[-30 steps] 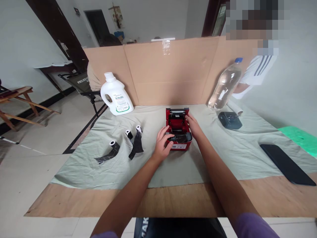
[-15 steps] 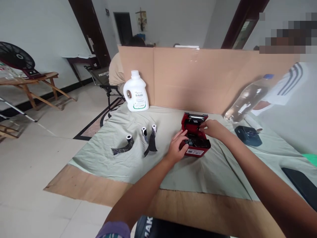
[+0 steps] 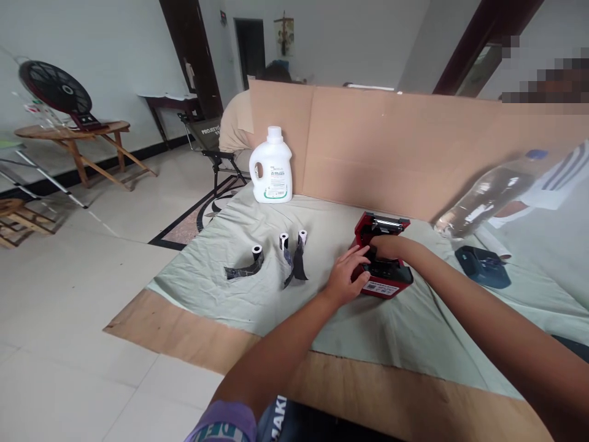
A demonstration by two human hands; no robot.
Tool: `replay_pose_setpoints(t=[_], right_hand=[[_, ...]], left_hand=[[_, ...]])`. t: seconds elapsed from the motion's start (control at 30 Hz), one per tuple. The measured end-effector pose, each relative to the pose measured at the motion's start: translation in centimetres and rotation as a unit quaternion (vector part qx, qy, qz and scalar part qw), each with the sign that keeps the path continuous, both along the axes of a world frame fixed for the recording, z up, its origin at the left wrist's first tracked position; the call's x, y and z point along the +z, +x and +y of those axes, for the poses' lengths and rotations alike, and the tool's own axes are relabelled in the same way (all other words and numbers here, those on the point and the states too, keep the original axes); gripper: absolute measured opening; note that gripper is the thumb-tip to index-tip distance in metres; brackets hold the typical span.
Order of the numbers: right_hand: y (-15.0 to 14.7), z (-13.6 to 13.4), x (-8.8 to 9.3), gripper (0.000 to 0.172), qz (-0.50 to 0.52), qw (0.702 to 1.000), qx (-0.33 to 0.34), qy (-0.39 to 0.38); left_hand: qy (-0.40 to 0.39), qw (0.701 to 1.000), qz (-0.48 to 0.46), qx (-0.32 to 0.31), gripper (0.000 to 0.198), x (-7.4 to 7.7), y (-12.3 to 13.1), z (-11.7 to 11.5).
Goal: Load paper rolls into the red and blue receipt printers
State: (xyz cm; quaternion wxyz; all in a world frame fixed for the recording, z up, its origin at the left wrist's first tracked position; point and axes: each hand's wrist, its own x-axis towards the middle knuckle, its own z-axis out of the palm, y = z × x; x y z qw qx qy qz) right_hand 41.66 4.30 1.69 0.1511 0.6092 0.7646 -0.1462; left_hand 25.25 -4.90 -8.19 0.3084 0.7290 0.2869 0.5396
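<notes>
A small red printer (image 3: 407,283) with a black inside and a label on its front stands on the cloth, its lid (image 3: 387,224) raised. My left hand (image 3: 346,276) braces it at the left side, fingers spread over the edge and thumb at the front corner. From the right, my right hand (image 3: 391,247) reaches in under the lid. Its fingers are hidden inside, and whatever they touch does not show. To the left stand three small paper-cored rolls of black ribbon, a left roll (image 3: 256,252), a middle roll (image 3: 284,240) and a right roll (image 3: 302,238), with loose tails trailing.
A white jug (image 3: 272,169) stands before the cardboard screen (image 3: 359,147). Right of the printer lie a dark case-like object (image 3: 483,267) and a large clear bottle (image 3: 492,190), leaning. Another person's sleeve (image 3: 564,178) is at the right. The table's bare wooden edge (image 3: 184,325) runs in front.
My right hand has moved down and deeper into the printer, its fingers now out of sight. My left hand stays at the printer's left side. The view has turned slightly left.
</notes>
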Motion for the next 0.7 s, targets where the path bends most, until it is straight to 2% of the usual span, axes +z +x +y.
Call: replay_pose_setpoints(t=[0.17, 0.27, 0.4, 0.47, 0.57, 0.63, 0.7], right_hand=[[0.2, -1.7, 1.6, 0.015, 0.010, 0.999, -0.013, 0.034], [1.4, -3.6, 3.4, 0.011, 0.086, 0.994, -0.006, 0.064], [1.3, -5.5, 7.4, 0.013, 0.176, 0.964, -0.017, 0.201], [-0.6, -6.1, 9.4, 0.018, 0.242, 0.938, -0.041, 0.244], [-5.8, -6.3, 10.9, 0.028, 0.368, 0.908, -0.063, 0.188], [-10.3, -6.0, 10.4, 0.029, 0.386, 0.909, -0.022, 0.157], [-15.0, -5.2, 9.0, 0.022, 0.353, 0.917, 0.048, 0.179]], left_hand=[[-0.006, 1.000, -0.011, -0.015, 0.022, -0.1, -0.1, 0.2], [0.005, 0.999, -0.038, -0.036, 0.023, -0.4, 0.0, 0.5], [0.002, 0.998, -0.049, -0.050, 0.025, -0.5, 0.0, 0.8], [0.007, 0.998, -0.042, -0.048, 0.026, -0.5, 0.0, 0.8], [0.012, 0.999, -0.030, -0.028, 0.030, -0.7, 0.1, 0.8], [0.004, 0.999, -0.027, -0.018, 0.033, -1.0, 0.3, 0.8], [-0.005, 0.999, -0.025, -0.020, 0.033, -1.2, 0.4, 0.8]])
